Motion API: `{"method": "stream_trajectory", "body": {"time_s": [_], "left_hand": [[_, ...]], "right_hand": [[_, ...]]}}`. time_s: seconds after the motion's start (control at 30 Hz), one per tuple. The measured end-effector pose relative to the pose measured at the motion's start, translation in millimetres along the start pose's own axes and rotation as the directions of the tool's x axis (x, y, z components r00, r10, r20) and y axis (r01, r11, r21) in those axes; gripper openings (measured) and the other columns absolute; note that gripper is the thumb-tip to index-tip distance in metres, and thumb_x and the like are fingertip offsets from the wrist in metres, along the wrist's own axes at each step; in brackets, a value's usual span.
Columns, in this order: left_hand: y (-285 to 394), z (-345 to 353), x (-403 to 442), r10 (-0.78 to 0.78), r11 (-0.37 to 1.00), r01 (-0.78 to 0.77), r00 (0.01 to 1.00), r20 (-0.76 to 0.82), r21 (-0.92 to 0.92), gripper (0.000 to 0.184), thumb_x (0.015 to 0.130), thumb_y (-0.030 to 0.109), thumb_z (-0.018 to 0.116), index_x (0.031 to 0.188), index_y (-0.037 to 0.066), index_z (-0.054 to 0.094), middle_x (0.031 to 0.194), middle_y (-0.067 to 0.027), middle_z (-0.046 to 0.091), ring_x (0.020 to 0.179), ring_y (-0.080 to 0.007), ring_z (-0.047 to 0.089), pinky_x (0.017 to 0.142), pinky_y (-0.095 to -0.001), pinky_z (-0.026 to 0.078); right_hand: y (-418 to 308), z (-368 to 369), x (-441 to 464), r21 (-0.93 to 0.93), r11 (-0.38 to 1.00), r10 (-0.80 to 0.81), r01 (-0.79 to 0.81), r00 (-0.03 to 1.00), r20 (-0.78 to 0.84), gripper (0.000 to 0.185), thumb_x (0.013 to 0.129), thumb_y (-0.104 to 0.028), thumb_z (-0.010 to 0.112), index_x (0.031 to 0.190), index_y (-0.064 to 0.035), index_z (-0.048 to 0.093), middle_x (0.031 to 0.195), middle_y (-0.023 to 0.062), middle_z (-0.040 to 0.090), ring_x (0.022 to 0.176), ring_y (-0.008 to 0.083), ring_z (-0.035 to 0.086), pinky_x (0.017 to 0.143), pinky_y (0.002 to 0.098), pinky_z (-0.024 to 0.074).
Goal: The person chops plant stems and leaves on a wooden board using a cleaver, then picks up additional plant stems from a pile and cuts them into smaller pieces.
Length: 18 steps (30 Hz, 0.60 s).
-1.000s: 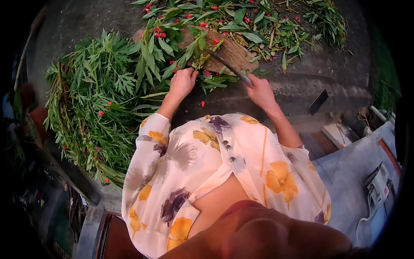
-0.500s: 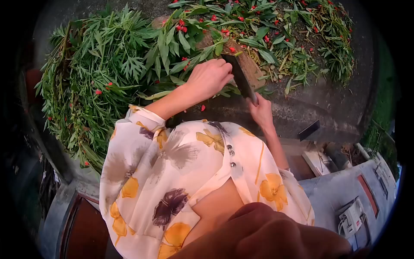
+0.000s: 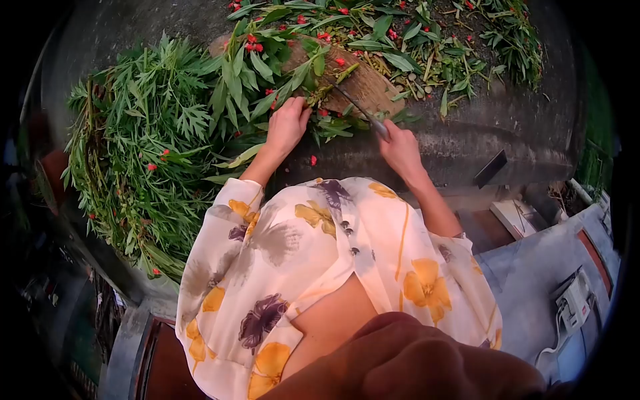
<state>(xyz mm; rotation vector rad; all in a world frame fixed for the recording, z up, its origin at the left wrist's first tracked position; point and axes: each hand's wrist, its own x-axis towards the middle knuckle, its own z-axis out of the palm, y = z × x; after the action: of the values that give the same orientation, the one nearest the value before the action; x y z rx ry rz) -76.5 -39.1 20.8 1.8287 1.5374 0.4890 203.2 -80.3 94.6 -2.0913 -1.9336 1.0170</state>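
Observation:
My right hand (image 3: 402, 152) is wrapped round the grey handle of a knife (image 3: 357, 105). The blade points up and left over a wooden chopping board (image 3: 381, 91) and shows nearly edge-on, its tip beside green stems (image 3: 331, 85). At the board's left edge my left hand (image 3: 287, 125) is closed on leafy stalks with red flowers; its fingertips are partly hidden among the leaves. Long leaves (image 3: 238, 83) from these stalks spread up and left of the hand.
A big heap of leafy green plants (image 3: 150, 133) lies to the left. Chopped stems and leaves (image 3: 427, 50) cover the dark surface (image 3: 527, 143) beyond the board. A dark flat object (image 3: 491, 169) is near the front edge, at right. One red petal (image 3: 313, 161) lies near me.
My left hand has moved left and back from the blade to the board's left edge. The knife has turned from showing its broad dark side to nearly edge-on. The view has shifted slightly.

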Motion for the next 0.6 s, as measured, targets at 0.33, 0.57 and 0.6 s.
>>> {"method": "stream_trajectory", "body": {"time_s": [0.33, 0.57, 0.6], "left_hand": [[0, 0, -1, 0.04, 0.998, -0.039, 0.999, 0.025, -0.042, 0.012, 0.09, 0.008, 0.068, 0.097, 0.002, 0.059, 0.094, -0.0174, 0.062, 0.086, -0.0432, 0.063, 0.073, -0.0512, 0.051], [-5, 9, 1, 0.086, 0.991, -0.081, 0.995, 0.044, -0.104, 0.015, 0.087, 0.003, 0.069, 0.097, 0.0, 0.058, 0.092, -0.0195, 0.061, 0.086, -0.044, 0.062, 0.073, -0.0496, 0.05], [-3, 7, 1, 0.084, 0.99, -0.077, 0.995, 0.057, -0.117, 0.015, 0.087, 0.004, 0.069, 0.096, 0.0, 0.058, 0.092, -0.0194, 0.061, 0.086, -0.0439, 0.062, 0.073, -0.0492, 0.05]], "right_hand": [[-9, -16, 15, -0.093, 0.996, 0.03, -0.011, 0.979, 0.204, 0.021, 0.086, -0.008, 0.062, 0.106, -0.0002, 0.062, 0.085, 0.0297, 0.068, 0.086, 0.0501, 0.067, 0.077, 0.0576, 0.0534], [-28, -11, 40, -0.167, 0.985, 0.077, -0.039, 0.97, 0.232, 0.019, 0.085, -0.007, 0.063, 0.101, 0.0037, 0.064, 0.089, 0.0321, 0.069, 0.093, 0.0504, 0.067, 0.082, 0.0586, 0.053], [-23, -12, 40, -0.165, 0.985, 0.079, -0.041, 0.971, 0.228, 0.019, 0.085, -0.007, 0.063, 0.101, 0.0037, 0.064, 0.089, 0.0321, 0.069, 0.093, 0.0504, 0.067, 0.082, 0.0586, 0.053]]}}
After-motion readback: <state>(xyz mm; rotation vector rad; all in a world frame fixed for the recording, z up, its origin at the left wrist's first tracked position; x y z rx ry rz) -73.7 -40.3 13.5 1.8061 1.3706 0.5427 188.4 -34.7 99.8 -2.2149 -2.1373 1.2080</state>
